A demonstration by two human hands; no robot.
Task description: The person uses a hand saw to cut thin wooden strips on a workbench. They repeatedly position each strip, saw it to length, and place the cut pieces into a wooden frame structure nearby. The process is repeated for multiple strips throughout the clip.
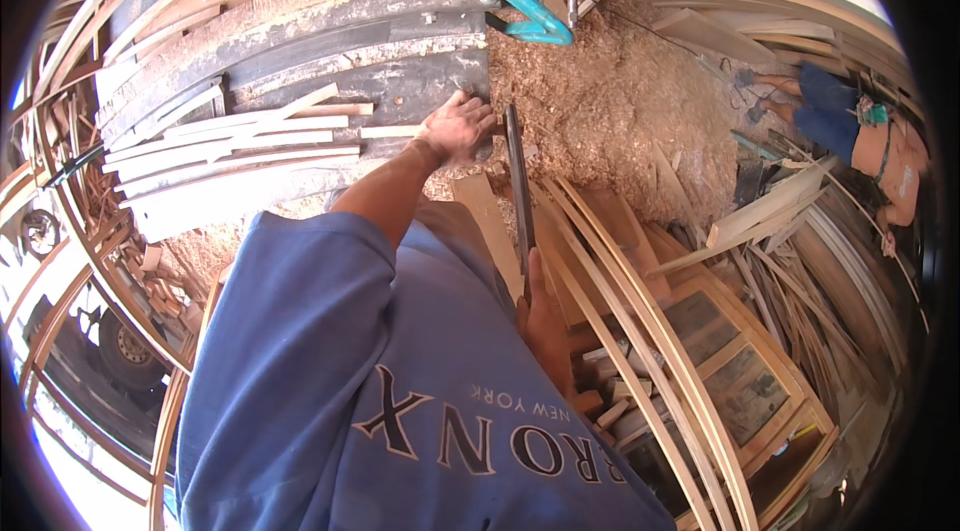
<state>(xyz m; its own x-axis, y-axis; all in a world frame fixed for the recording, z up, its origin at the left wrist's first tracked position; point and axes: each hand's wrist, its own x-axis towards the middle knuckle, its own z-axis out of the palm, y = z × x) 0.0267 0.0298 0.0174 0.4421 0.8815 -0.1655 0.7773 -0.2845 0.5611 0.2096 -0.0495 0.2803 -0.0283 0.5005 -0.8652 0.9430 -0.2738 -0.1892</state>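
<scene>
My left hand is closed over a narrow wooden strip at the right edge of the dark workbench. A short end of the strip pokes out past the fingers, over the bench's edge. Close to my body, my right hand grips the lower end of a long, dark, narrow tool. It points away from me, its far end beside the strip's end; its exact kind does not show. My shirt partly hides the right forearm. Several pale wooden strips lie on the bench left of my left hand.
A teal clamp stands at the bench's far right corner. Wood shavings cover the floor. Long curved strips and a wooden frame with panels are at my right. Another person is at the far right, near stacked timber.
</scene>
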